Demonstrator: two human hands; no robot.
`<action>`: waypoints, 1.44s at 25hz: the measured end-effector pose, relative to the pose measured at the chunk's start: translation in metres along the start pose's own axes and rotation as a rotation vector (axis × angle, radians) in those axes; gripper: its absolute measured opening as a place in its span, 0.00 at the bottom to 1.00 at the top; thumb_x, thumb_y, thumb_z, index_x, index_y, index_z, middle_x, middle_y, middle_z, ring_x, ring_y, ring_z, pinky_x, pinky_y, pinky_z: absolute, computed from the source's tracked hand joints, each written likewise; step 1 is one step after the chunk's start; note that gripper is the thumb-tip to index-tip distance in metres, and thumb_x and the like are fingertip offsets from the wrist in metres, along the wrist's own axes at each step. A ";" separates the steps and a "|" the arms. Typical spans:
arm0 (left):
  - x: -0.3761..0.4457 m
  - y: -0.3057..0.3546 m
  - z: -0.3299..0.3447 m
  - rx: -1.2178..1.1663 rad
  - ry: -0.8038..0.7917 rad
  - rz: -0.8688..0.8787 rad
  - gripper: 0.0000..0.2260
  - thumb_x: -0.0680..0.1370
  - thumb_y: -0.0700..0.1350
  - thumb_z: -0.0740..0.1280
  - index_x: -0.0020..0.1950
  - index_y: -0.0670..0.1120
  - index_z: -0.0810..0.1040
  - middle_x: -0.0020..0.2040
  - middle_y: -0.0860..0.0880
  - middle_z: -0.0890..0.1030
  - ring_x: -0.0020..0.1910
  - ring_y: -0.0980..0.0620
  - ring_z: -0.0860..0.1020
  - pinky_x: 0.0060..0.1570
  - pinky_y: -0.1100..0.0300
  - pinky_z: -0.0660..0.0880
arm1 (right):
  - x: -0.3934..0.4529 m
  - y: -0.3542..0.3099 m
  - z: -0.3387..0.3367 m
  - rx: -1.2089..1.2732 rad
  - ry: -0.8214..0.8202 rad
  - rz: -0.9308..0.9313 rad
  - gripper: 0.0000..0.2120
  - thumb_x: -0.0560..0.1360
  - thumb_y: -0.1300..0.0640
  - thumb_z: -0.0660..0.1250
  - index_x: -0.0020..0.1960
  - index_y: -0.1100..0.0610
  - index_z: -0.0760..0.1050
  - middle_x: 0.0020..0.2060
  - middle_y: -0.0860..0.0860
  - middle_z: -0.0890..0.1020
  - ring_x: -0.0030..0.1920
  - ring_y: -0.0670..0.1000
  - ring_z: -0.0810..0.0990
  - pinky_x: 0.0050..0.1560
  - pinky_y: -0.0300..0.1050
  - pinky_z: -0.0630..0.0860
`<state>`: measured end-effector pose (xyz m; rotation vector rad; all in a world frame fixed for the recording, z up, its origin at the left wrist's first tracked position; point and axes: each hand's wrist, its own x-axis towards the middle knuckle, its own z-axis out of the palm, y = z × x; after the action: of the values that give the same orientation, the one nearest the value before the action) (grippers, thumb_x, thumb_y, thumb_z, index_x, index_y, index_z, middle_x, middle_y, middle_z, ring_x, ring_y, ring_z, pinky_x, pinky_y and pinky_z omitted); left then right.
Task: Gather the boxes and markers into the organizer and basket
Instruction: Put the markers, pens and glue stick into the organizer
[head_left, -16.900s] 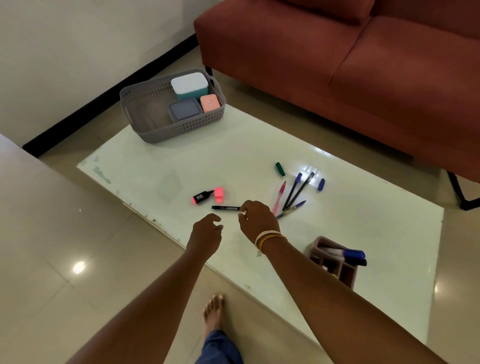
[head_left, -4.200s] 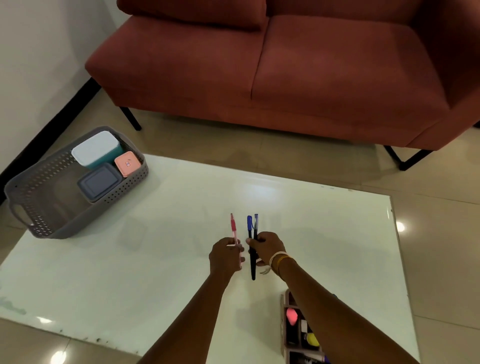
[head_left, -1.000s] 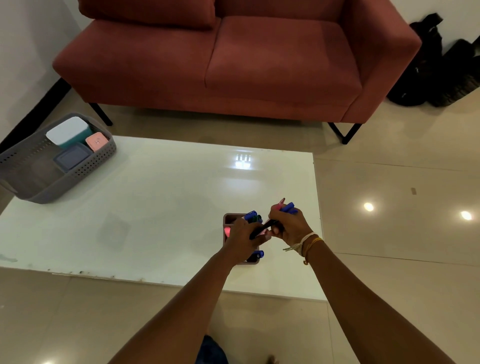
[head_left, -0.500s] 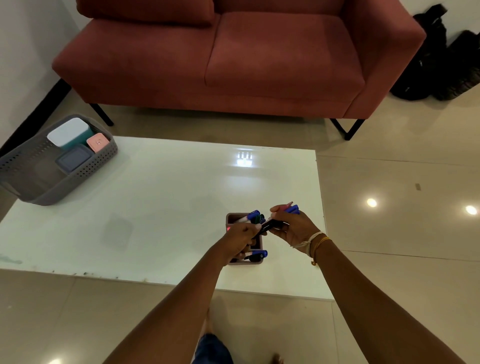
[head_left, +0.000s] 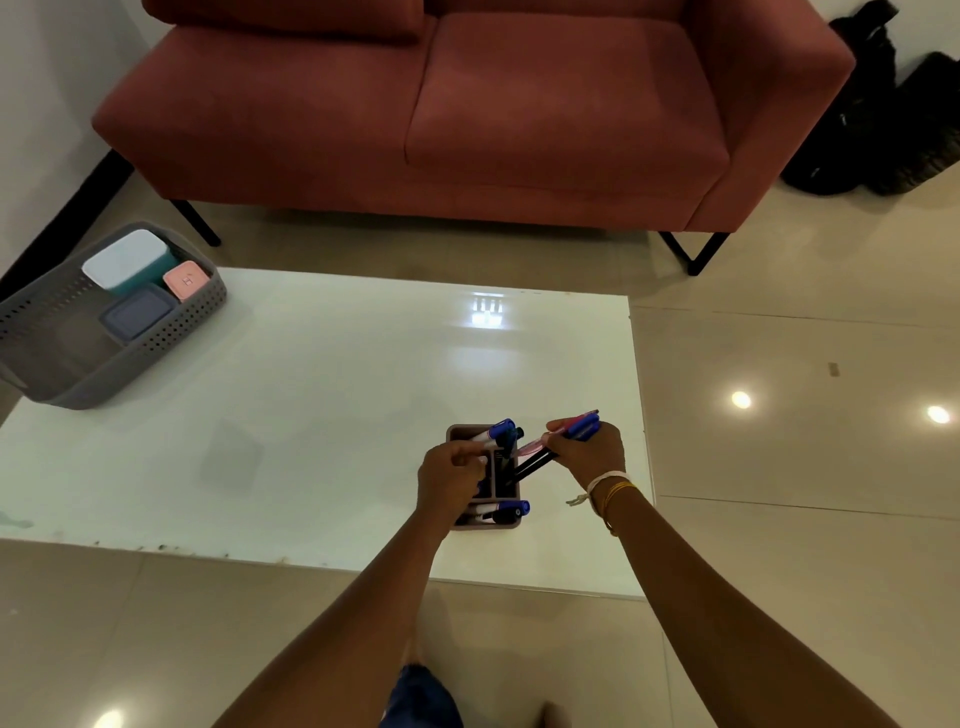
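Note:
A brown organizer (head_left: 511, 521) stands near the table's front right edge with several markers in it. My right hand (head_left: 589, 448) grips a bundle of pens (head_left: 550, 445), pink, blue and black, slanting down into a compartment. My left hand (head_left: 448, 477) rests on the organizer's left side, fingers curled at a blue-capped marker (head_left: 491, 433). A grey basket (head_left: 156, 340) at the far left holds a white-lidded box (head_left: 123, 257), a pink box (head_left: 186, 280) and a blue-grey box (head_left: 137, 313).
The white glossy table (head_left: 322, 415) ends just right of the organizer. A red sofa (head_left: 467, 109) stands behind the table. Dark bags (head_left: 883, 119) lie on the floor at the far right. My foot shows below the table edge.
The loose pens have been gathered from the table into my right hand and carried to the organizer. In the last second the bundle's tips dropped lower into the organizer, and my left hand shifted onto its left side.

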<state>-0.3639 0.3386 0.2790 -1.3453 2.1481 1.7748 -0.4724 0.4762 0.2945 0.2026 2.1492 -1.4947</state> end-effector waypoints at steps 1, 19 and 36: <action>0.001 -0.001 -0.002 0.007 0.034 0.003 0.09 0.75 0.38 0.67 0.53 0.47 0.83 0.45 0.46 0.83 0.47 0.43 0.82 0.52 0.47 0.80 | 0.000 0.003 0.002 0.015 0.028 0.014 0.07 0.69 0.68 0.72 0.41 0.57 0.81 0.41 0.57 0.83 0.44 0.58 0.82 0.55 0.55 0.80; 0.012 -0.015 -0.009 0.202 0.105 0.020 0.09 0.76 0.38 0.64 0.52 0.45 0.82 0.52 0.45 0.83 0.50 0.46 0.80 0.49 0.59 0.75 | 0.003 0.013 0.023 -0.134 -0.251 0.086 0.06 0.73 0.65 0.66 0.47 0.67 0.80 0.38 0.57 0.76 0.43 0.55 0.73 0.45 0.47 0.70; -0.021 0.003 -0.079 0.153 -0.037 -0.110 0.24 0.76 0.42 0.66 0.71 0.51 0.68 0.63 0.46 0.77 0.58 0.40 0.78 0.52 0.44 0.80 | -0.035 -0.014 0.080 0.052 -0.418 0.424 0.18 0.79 0.50 0.57 0.66 0.52 0.73 0.55 0.55 0.77 0.49 0.62 0.80 0.47 0.53 0.80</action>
<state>-0.3165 0.2862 0.3193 -1.3535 2.0982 1.5500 -0.4226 0.4042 0.3015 0.3111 1.6165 -1.2197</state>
